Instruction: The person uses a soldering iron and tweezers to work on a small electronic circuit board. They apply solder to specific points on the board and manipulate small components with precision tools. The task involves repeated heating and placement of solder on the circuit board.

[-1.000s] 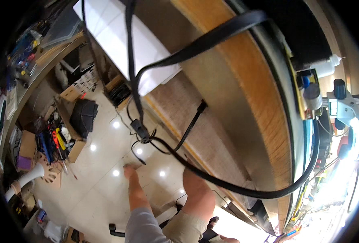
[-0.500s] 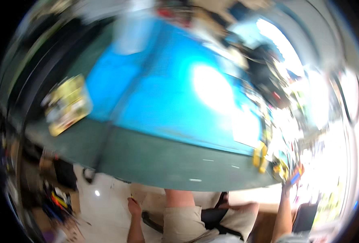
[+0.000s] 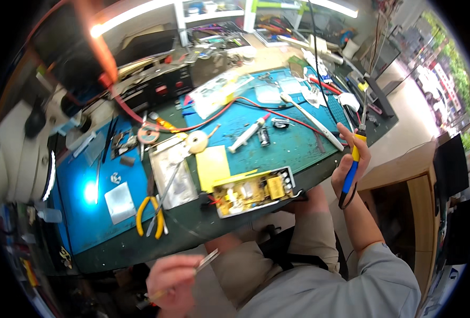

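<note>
My right hand (image 3: 351, 159) is raised at the bench's right edge, closed around the yellow and blue handle of a soldering iron (image 3: 352, 168). The iron's metal shaft points up and away. My left hand (image 3: 174, 283) is low in front of the bench, over my lap, and slightly blurred. Its fingers pinch slim silver tweezers (image 3: 207, 261), tips toward the right. Between the hands, at the bench's near edge, lies an open metal case with a yellowish circuit board (image 3: 253, 193). Yellow-handled pliers (image 3: 150, 214) rest left of it.
A syringe (image 3: 248, 135), a solder spool (image 3: 197, 142) and a white-handled brush (image 3: 314, 123) lie on the blue mat (image 3: 298, 153). Red cables (image 3: 214, 117) cross it. A lit lamp (image 3: 49, 175) stands at left. A wooden cabinet (image 3: 399, 169) is beside my right arm.
The view has swung right across the bench, and its blur has mostly gone. My right hand now appears farther from the picture's right rim; my left hand looks larger and closer.
</note>
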A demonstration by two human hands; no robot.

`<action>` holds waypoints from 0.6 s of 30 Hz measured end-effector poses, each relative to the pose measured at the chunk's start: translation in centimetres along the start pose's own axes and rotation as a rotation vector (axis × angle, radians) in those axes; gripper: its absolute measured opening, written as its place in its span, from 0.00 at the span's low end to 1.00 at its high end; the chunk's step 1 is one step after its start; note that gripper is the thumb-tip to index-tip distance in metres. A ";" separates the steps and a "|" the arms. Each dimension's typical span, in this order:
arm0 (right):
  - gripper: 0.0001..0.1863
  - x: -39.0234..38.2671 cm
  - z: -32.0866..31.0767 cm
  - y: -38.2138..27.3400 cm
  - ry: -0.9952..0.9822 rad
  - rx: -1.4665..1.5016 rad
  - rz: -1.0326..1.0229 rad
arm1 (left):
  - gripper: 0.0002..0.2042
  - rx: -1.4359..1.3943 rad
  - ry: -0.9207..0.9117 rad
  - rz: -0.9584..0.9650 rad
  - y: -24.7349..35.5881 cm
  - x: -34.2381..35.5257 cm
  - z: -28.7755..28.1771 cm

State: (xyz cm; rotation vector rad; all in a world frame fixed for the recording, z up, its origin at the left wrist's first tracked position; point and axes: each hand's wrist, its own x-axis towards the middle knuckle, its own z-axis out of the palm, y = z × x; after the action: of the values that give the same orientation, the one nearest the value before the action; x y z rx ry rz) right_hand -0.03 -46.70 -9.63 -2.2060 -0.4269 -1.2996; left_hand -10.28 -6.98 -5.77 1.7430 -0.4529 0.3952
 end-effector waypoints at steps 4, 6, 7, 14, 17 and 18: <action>0.20 0.0 -0.4 0.9 0.020 0.063 -0.060 | 0.06 -0.132 -0.113 -0.218 1.0 9.1 4.9; 0.20 -0.2 -0.5 1.2 0.047 0.072 -0.072 | 0.10 -0.226 -0.089 -0.280 0.3 10.8 7.2; 0.21 -0.2 -0.9 1.3 0.016 0.056 -0.079 | 0.10 -0.165 -0.139 -0.251 -0.2 10.9 7.6; 0.24 -1.0 -1.9 2.6 -0.064 0.012 -0.123 | 0.11 0.078 -0.267 -0.130 -1.1 11.5 8.7; 0.24 -0.5 -2.6 2.5 -0.148 -0.049 -0.124 | 0.12 0.164 -0.318 -0.091 -1.2 12.3 9.0; 0.24 -0.4 -3.2 2.3 -0.194 -0.068 -0.113 | 0.12 0.178 -0.342 -0.090 -1.4 12.2 8.7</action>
State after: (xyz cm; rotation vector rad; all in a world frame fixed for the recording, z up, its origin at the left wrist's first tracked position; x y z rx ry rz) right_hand -1.29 -50.46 -9.34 -2.4066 -0.5964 -1.1763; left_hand 1.14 -16.32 -2.77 2.0063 -0.5942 0.0719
